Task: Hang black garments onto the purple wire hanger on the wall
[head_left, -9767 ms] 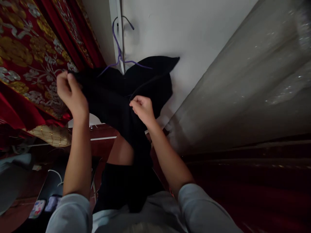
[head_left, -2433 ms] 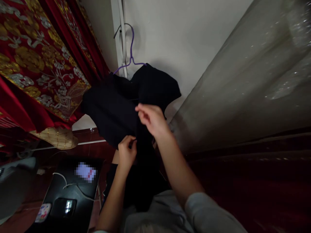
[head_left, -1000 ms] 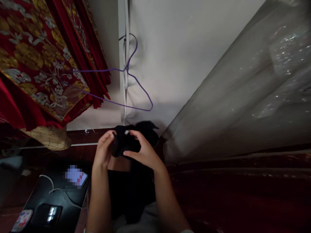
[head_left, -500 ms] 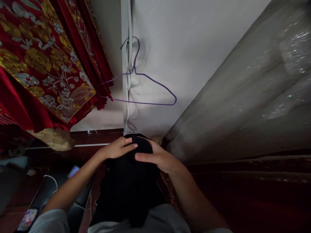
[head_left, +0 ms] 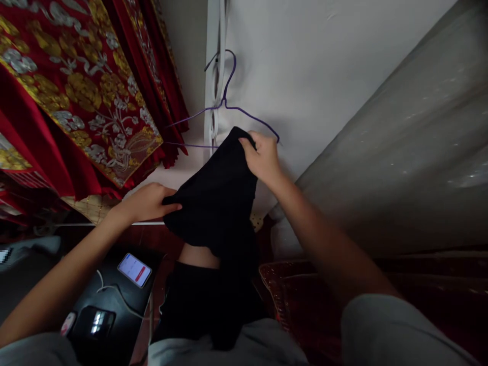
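A black garment (head_left: 213,188) is stretched at a slant between my hands, its lower part hanging over my lap; what kind of garment it is I cannot tell. My left hand (head_left: 150,203) pinches its lower left edge between thumb and fingers. Higher up, my right hand (head_left: 264,158) grips the top right corner. Just behind the cloth a purple wire hanger (head_left: 247,113) hangs from a white rail, bare of clothes. The garment and my right hand cover part of the hanger's lower bar and right end.
Red cloth with gold and silver embroidery (head_left: 102,91) hangs at the left. A lit phone (head_left: 134,270), a cable and a dark shiny object (head_left: 96,323) lie on a black surface at lower left. Large plastic-wrapped material (head_left: 400,168) leans at the right against the white wall (head_left: 305,61).
My hands have moved apart, the right one up towards the hanger and the left one out to the left. The garment, bunched low before, is now raised and spread between them.
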The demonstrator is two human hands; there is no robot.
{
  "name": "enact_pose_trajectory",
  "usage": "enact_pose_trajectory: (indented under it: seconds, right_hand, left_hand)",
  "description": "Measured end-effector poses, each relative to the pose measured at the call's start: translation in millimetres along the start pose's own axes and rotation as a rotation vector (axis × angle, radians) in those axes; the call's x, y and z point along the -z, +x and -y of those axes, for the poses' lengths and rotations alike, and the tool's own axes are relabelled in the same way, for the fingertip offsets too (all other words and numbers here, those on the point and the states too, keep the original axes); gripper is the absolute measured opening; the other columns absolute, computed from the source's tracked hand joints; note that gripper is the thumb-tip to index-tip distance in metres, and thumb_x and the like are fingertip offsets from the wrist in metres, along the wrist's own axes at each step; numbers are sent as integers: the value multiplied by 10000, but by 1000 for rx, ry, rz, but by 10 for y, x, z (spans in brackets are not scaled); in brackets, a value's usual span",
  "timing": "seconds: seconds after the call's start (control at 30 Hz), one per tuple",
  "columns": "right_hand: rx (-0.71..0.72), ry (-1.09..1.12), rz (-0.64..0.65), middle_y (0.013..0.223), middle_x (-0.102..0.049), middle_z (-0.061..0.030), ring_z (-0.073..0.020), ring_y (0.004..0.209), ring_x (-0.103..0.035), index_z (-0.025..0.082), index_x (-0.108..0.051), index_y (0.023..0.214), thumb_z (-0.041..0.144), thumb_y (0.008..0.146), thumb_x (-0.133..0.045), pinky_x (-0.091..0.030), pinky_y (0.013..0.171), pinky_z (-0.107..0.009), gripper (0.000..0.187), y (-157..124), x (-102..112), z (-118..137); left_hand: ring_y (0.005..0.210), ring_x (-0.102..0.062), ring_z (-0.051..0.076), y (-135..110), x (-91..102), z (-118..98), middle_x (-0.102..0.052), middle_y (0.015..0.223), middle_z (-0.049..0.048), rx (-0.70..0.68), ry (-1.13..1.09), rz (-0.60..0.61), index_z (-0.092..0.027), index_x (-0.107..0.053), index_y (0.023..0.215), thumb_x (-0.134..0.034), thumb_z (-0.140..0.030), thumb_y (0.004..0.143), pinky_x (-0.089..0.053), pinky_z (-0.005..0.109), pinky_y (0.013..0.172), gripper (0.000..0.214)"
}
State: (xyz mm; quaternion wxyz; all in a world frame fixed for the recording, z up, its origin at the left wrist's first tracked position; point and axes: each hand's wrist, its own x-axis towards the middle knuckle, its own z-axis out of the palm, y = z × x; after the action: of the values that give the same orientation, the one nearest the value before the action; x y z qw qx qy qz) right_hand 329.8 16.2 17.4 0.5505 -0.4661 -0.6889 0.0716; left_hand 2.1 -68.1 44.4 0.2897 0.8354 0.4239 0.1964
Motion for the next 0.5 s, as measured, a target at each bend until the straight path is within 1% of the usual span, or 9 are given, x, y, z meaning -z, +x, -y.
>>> enact_pose_trajectory:
  seconds: [0.07, 0.13, 0.2, 0.23, 0.3, 0.37, 0.4, 0.43, 0.5]
  right_hand:
    - [-43, 12, 24, 731, -635, -40, -229, 800, -662, 190, -671, 840, 313, 984, -581, -526, 875, -387, 209, 103, -190, -187]
    - [-88, 53, 116, 855, -714, -67, -251, 931, -692, 199, -702, 917, 286, 976, -588, -516, 943, -396, 155, 129, -342, -338]
    - [-141, 87, 216, 924, -753, -76, -263, 1007, -703, 211, -722, 956, 294, 968, -593, -509, 985, -411, 155, 99, -427, -442]
    - [-160, 100, 243, 937, -762, -75, -265, 1021, -706, 216, -728, 964, 312, 970, -585, -509, 996, -418, 172, 72, -444, -476]
    - [-150, 135, 229, 978, -769, -74, -263, 1073, -702, 230, -735, 996, 353, 984, -547, -500, 1029, -430, 225, 19, -447, -511]
    - [-98, 184, 170, 1037, -762, -77, -254, 1154, -677, 246, -734, 1026, 389, 996, -506, -481, 1065, -432, 271, -12, -443, -511]
    - [-90, 203, 158, 1027, -756, -76, -249, 1152, -672, 248, -734, 1009, 413, 997, -501, -485, 1056, -427, 285, -15, -447, -503]
    - [-111, 216, 169, 967, -745, -70, -246, 1094, -680, 244, -730, 961, 446, 994, -508, -504, 1010, -416, 302, -11, -454, -492]
    - [-221, 227, 219, 740, -658, -28, -215, 832, -660, 227, -673, 776, 533, 972, -542, -529, 815, -357, 386, 7, -458, -473]
  left_hand:
    - [508, -502, 153, -55, 15, 45, -566, 525, 2, 43, -52, 38, -189, -724, 654, -877, -300, 751, -377, 283, 643, 212]
    - [502, -544, 153, -102, 8, 32, -625, 553, 1, 90, -129, 143, -183, -742, 660, -868, -308, 757, -399, 266, 597, 202]
    - [570, -640, 190, -141, -39, -23, -719, 664, 13, 130, -235, 256, -191, -780, 717, -860, -324, 759, -454, 257, 581, 160]
    - [635, -689, 217, -157, -81, -58, -753, 728, 22, 148, -300, 309, -200, -796, 754, -852, -329, 767, -495, 263, 599, 142]
    - [757, -747, 261, -185, -199, -130, -787, 832, 50, 195, -420, 420, -211, -811, 826, -833, -332, 792, -568, 296, 669, 128]
    - [815, -766, 290, -205, -345, -192, -792, 875, 80, 247, -531, 502, -203, -810, 867, -852, -301, 771, -608, 341, 715, 144]
    - [829, -770, 304, -214, -418, -219, -790, 882, 92, 266, -583, 514, -195, -805, 873, -878, -271, 736, -621, 364, 726, 173]
    - [848, -772, 315, -222, -487, -243, -788, 890, 99, 273, -630, 505, -189, -798, 883, -899, -237, 702, -630, 382, 741, 213]
    - [899, -769, 318, -239, -594, -281, -781, 897, 98, 241, -700, 435, -185, -784, 923, -909, -199, 675, -635, 387, 778, 278]
